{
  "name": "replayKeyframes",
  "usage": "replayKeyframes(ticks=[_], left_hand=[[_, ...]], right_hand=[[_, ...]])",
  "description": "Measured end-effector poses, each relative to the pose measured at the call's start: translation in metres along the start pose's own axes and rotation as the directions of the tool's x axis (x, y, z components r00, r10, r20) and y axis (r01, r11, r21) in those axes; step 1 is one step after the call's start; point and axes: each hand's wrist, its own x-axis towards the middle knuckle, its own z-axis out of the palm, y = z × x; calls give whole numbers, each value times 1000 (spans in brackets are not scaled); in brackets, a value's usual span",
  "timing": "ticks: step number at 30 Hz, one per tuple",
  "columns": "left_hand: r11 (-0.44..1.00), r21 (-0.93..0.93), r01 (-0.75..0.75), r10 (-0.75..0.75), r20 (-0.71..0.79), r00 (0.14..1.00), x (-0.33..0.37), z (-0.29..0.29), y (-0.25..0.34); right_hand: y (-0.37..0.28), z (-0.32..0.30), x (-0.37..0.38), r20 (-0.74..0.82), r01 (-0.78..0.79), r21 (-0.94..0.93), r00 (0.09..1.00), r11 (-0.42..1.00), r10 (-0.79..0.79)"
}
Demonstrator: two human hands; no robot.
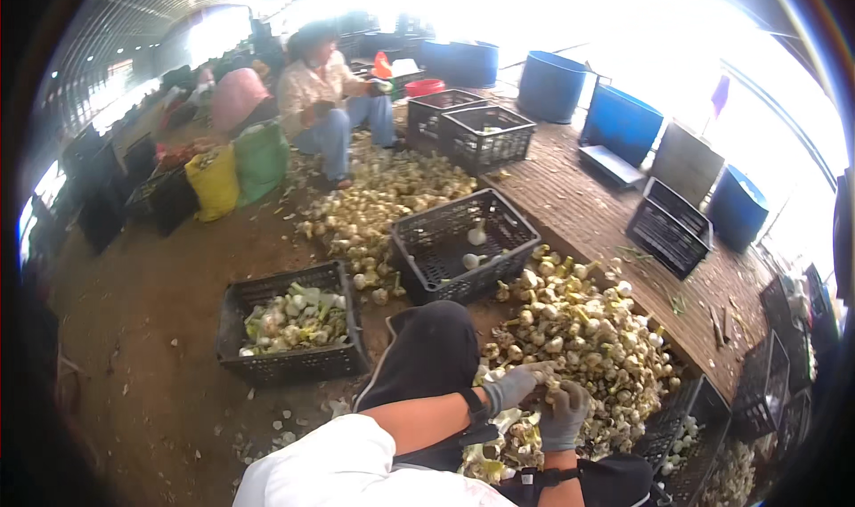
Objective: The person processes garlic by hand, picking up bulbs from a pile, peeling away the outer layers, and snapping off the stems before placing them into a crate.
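Observation:
In grey work gloves, both my hands meet low in the view, right of my bent knee. My left hand (513, 387) curls its fingers around a garlic bulb (552, 388). From the other side my right hand (563, 416) is closed on the same bulb; small details between the fingers are blurred. A large heap of garlic bulbs (588, 333) with stubs of stem lies just beyond and beside my hands. Pale peelings and leaf scraps (517, 436) are gathered between my legs, below the gloves.
A black crate (465, 280) with a few white bulbs stands ahead; another crate (352, 351) at left holds trimmings. Farther off, a person (325, 106) sits by a second garlic heap (392, 200). Blue tubs (550, 88) line the raised ledge (588, 186). More crates (761, 387) stand at right.

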Motion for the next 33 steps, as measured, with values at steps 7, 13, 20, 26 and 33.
replayKeyframes(ticks=[7, 13, 20, 26, 33], left_hand=[[850, 482, -211, 231, 19, 973, 7, 16, 1], [528, 772, -355, 510, 47, 859, 21, -11, -8], [794, 560, -237, 274, 18, 962, -21, 24, 24], [335, 809, -483, 502, 281, 818, -15, 18, -2], [548, 787, -285, 183, 220, 958, -51, 27, 35]], right_hand=[[10, -4, -14, -47, -329, 139, 940, 934, 338], [13, 16, -20, 7, -309, 225, 949, 924, 316], [24, 20, -36, -21, -394, 191, 914, 899, 405], [30, 25, -33, -9, -393, 215, 914, 894, 405], [45, 26, -39, 3, -445, 238, 889, 863, 458]])
